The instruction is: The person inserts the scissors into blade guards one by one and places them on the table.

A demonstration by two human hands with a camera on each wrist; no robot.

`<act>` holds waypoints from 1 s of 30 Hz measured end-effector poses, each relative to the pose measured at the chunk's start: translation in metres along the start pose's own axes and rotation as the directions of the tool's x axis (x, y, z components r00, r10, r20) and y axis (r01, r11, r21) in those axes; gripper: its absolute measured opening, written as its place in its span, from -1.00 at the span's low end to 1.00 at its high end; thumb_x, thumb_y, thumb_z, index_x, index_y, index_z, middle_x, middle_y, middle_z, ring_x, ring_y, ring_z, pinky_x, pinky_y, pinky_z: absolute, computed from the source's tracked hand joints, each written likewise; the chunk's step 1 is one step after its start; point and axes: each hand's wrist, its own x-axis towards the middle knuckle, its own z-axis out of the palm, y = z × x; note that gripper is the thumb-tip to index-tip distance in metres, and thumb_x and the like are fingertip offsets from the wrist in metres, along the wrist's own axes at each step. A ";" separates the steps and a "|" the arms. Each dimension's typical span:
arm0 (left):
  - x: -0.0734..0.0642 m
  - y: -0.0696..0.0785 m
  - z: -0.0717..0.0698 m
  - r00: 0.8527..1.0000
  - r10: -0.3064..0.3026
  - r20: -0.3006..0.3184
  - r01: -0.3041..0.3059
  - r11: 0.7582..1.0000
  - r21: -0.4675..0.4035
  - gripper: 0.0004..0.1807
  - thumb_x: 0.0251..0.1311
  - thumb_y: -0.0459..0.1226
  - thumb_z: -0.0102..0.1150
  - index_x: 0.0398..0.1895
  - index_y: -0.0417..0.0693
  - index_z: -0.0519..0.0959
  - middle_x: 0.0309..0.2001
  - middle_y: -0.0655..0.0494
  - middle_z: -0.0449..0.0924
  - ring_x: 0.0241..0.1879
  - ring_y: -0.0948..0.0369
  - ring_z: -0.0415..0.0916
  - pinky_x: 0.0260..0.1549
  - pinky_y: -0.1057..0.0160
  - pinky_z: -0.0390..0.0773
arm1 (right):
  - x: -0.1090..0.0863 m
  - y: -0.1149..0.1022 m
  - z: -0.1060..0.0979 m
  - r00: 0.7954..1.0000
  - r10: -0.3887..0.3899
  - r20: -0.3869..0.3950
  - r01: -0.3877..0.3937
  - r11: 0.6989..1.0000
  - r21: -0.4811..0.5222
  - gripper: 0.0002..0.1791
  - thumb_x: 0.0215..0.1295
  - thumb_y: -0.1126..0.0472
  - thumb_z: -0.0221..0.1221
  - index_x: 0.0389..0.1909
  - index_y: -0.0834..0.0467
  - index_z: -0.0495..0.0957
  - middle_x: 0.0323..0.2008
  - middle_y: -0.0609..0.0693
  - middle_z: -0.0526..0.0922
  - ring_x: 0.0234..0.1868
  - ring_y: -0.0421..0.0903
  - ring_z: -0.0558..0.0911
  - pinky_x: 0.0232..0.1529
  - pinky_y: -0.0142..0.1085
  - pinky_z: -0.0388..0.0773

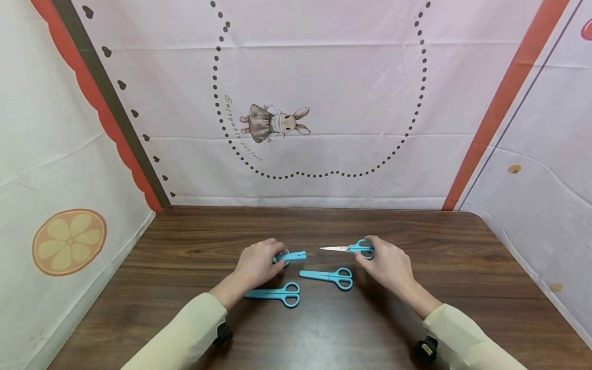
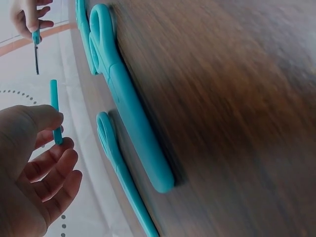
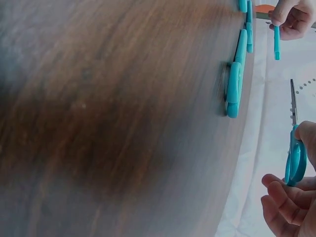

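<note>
My left hand (image 1: pixel 260 263) pinches a blue scissor blade cover (image 1: pixel 297 255) between thumb and index finger, the other fingers loosely bent. Facing it, my right hand (image 1: pixel 387 262) grips a pair of blue-handled scissors (image 1: pixel 354 248) by the finger loops. Their bare metal blades, closed together, point left toward the cover, with a gap between. Below on the table lie covered blue scissors (image 1: pixel 326 276), and another covered pair (image 1: pixel 277 294) sits closer to me, its tip behind my left wrist. A third covered pair (image 2: pixel 117 163), mostly hidden by my left hand in the head view, shows in the left wrist view.
The brown wood-grain table (image 1: pixel 324 334) ends at a pale printed cloth (image 1: pixel 351 118) hanging behind it. More cloth hangs along the left and right sides. Dark devices are strapped at both wrists below the cream sleeves (image 1: pixel 178 334).
</note>
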 end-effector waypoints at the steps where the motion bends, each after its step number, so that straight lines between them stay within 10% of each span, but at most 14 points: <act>1: -0.001 0.000 0.000 1.000 0.001 -0.001 -0.001 1.000 -0.001 -0.82 0.04 -0.18 0.26 -0.25 0.09 0.63 -0.39 0.26 0.52 -0.62 0.41 0.29 -0.72 0.42 0.27 | 0.000 0.000 0.000 1.000 -0.002 0.002 0.002 1.000 0.000 -0.51 -0.02 -0.06 0.30 -0.12 0.17 0.56 -0.48 -0.01 0.66 -0.60 -0.11 0.55 -0.71 -0.26 0.35; 30: -0.013 -0.003 -0.004 0.996 0.057 -0.066 -0.056 0.998 0.005 -0.84 0.03 -0.21 0.27 -0.27 0.06 0.64 -0.43 0.25 0.53 -0.66 0.43 0.24 -0.76 0.46 0.21 | -0.009 -0.013 0.004 0.998 -0.042 0.039 0.041 0.999 0.033 -0.47 0.04 -0.10 0.27 -0.03 0.14 0.53 -0.52 -0.04 0.64 -0.70 -0.28 0.42 -0.77 -0.39 0.23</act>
